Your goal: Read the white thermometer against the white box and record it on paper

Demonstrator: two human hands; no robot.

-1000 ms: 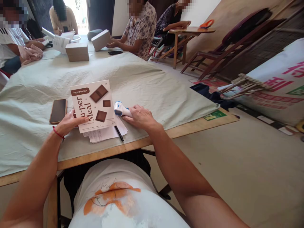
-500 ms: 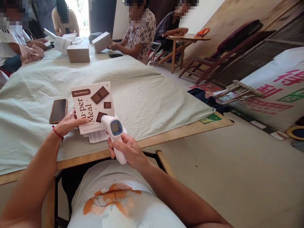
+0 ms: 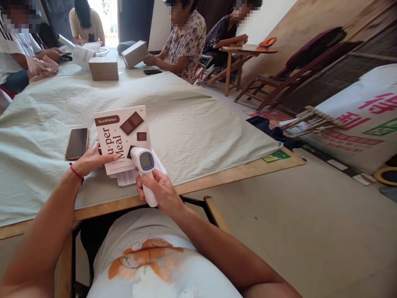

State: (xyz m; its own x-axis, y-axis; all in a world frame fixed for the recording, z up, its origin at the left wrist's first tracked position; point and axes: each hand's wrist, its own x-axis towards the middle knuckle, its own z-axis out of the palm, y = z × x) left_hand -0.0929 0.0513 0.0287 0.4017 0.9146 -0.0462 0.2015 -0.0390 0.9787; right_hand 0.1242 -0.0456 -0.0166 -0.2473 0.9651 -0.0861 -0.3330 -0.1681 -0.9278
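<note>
My left hand [image 3: 94, 159] grips the lower left edge of a white box [image 3: 124, 138] printed "NutriMotion", with pictures of chocolate pieces; the box stands tilted above the table. In my right hand [image 3: 161, 190] is a white infrared thermometer [image 3: 145, 169] with a blue-framed screen, its handle wrapped by my fingers. The thermometer's head overlaps the box's lower right corner in view; whether they touch I cannot tell. Printed papers [image 3: 126, 178] lie below the box, partly covered by it. A smartphone [image 3: 77, 143] rests on the cloth left of my left hand.
A pale green cloth [image 3: 192, 116] covers the table, whose wooden edge [image 3: 242, 172] runs before me. Two cardboard boxes, one of them a brown box [image 3: 104, 69], are at the far end, where several people sit. At right are a folding chair [image 3: 294, 68] and a large white sack [image 3: 366, 120].
My right hand has shifted the thermometer slightly left and up, further over the box's lower right corner. My left hand still holds the box in nearly the same place.
</note>
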